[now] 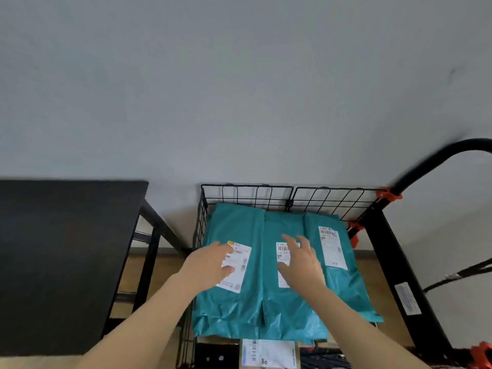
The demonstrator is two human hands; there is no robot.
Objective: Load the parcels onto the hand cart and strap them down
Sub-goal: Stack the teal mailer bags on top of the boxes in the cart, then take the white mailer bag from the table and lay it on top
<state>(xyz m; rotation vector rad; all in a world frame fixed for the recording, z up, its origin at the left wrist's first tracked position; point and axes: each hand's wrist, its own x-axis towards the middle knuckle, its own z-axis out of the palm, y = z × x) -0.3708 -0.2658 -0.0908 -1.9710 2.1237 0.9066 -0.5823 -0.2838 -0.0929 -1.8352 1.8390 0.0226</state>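
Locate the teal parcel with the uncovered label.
Head view: the rightmost parcel of three in the wire basket, beside the black cart frame, just right of the middle parcel under the right hand.

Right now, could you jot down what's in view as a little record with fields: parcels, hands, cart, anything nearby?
parcels: three teal bags side by side in the cart, each with a white label: left parcel, middle parcel, right parcel
left hand: open, at the left parcel's label
right hand: open, fingers spread, over the middle parcel's label
cart: black wire-mesh walls, black handle, orange clips
strapping: nothing across the parcels yet
nearby: black table to the left
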